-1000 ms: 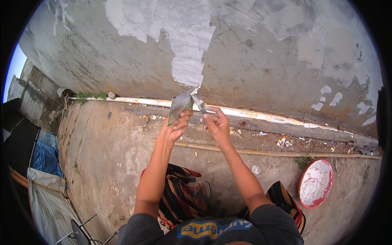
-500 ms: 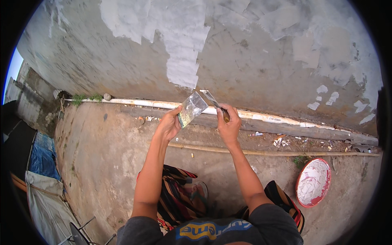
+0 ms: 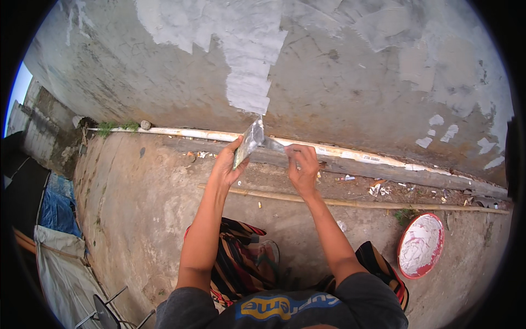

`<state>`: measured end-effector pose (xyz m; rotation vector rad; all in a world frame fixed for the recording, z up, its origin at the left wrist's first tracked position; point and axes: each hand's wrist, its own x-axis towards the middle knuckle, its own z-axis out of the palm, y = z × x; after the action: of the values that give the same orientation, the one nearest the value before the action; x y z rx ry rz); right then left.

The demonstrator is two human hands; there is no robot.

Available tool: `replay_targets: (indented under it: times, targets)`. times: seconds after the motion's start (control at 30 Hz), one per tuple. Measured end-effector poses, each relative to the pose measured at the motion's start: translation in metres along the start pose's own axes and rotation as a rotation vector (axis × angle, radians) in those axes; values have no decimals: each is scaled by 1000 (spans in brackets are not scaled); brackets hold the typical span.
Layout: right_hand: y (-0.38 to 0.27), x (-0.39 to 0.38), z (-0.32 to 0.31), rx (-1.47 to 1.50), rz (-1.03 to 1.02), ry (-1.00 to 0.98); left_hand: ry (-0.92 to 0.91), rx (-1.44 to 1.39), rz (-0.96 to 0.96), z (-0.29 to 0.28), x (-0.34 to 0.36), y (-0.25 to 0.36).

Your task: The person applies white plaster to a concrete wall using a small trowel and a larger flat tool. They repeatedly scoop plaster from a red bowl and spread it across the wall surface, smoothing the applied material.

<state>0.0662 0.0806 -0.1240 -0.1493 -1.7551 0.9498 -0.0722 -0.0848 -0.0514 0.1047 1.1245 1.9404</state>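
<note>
My left hand (image 3: 228, 165) is closed on the lower end of a flat rectangular plate (image 3: 251, 143), tilted steeply, with white putty smeared over its face. Closed around a putty knife (image 3: 274, 145) is my right hand (image 3: 302, 165); the handle is mostly hidden by its fingers. The blade points left, its tip at or very near the plate's right edge; whether they touch I cannot tell. Beyond both hands rises a grey wall (image 3: 181, 82), where a white putty patch (image 3: 247, 82) reaches down to just above the plate.
A red basin (image 3: 402, 266) holding white putty stands on the ground at right. A white pipe (image 3: 350, 156) runs along the wall's foot, and a bamboo pole (image 3: 350, 203) lies nearer. Litter (image 3: 378, 189) is scattered between them. A grey tarp (image 3: 60, 263) hangs at far left.
The plate has turned more edge-on and upright. The putty knife has swung down and left, from pointing up at the wall to lying across toward the plate.
</note>
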Motion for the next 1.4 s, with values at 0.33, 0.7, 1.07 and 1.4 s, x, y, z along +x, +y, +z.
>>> replay_targets:
  times: [0.33,0.7,1.07,1.4]
  targets:
    - [51,-27,0,380,617,-144,375,345,320,65,-11,0]
    - [61,-11,-23,433,691,-128,514,1462,849,20,7,-15]
    - [60,5,-40,378,622,-47,380,1734,717,55,-3,-25]
    - [41,5,-51,430,710,-250,336,1430,730,57,4,-21]
